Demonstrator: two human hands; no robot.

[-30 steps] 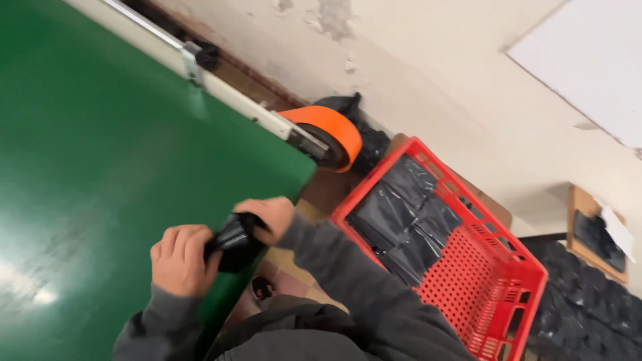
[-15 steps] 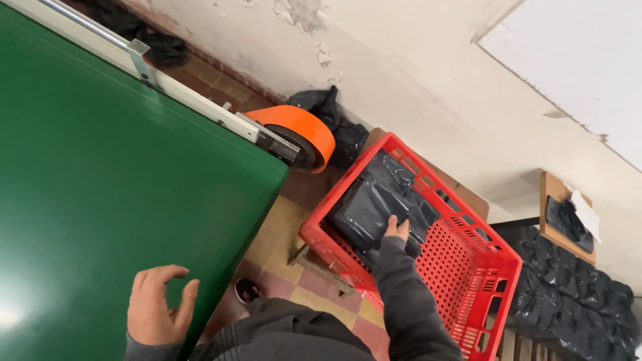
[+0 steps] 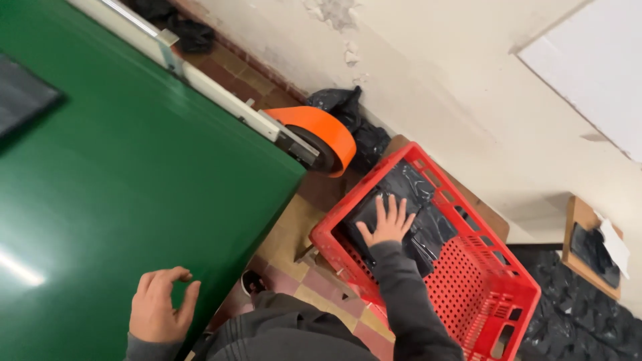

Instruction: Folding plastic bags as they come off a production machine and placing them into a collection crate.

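Right hand (image 3: 388, 224) is laid flat, fingers spread, on a black plastic-wrapped package (image 3: 401, 214) inside the red crate (image 3: 481, 294). Nothing is pinched; the palm is pressed on top of the wrap. The package is sat at the crate's end nearest the orange roller (image 3: 328, 137), against the crate wall, with more black wrapped packs seen beside it toward the crate's middle. The far half of the crate floor is shown bare, perforated.

Left hand (image 3: 157, 311) is held over the near edge of the green conveyor belt (image 3: 134, 180), fingers loosely curled and apart, nothing held. Whether the belt is touched cannot be told.

The orange roller is mounted at the belt's end corner, on the white side rail (image 3: 221, 93). Black bags (image 3: 348, 113) are piled behind the roller, against the cream wall (image 3: 441, 73). The crate is set just off the belt's end, over a brown board (image 3: 481, 210) and tiled floor (image 3: 294, 281). A dark flat patch (image 3: 23, 93) is seen on the belt at the left edge. A stack of black material (image 3: 588, 307) is visible at the lower right.
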